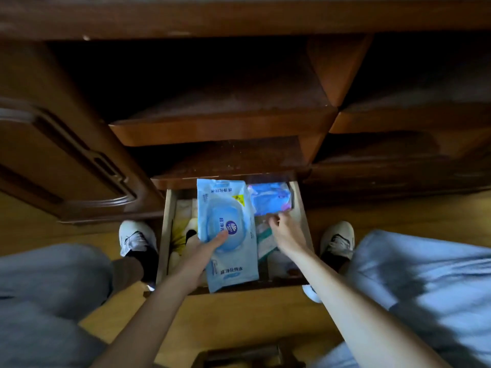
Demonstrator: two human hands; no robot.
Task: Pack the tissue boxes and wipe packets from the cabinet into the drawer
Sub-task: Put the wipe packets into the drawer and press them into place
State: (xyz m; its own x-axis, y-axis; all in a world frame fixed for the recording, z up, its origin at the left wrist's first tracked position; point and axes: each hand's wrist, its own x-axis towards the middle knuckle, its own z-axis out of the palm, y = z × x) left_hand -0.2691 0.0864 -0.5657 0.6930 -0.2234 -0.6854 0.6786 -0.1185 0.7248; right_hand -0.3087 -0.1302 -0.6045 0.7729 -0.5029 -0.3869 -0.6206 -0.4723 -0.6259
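Gripping a pale-blue wipe packet (225,232) over the open drawer (165,235), the left hand (204,251) has its thumb on the lid; right hand (281,227) fingers pinch a blue tissue pack (271,197) at the drawer's far right.

The head camera looks steeply down from close above onto the open drawer (166,235) and cabinet shelves (223,128).
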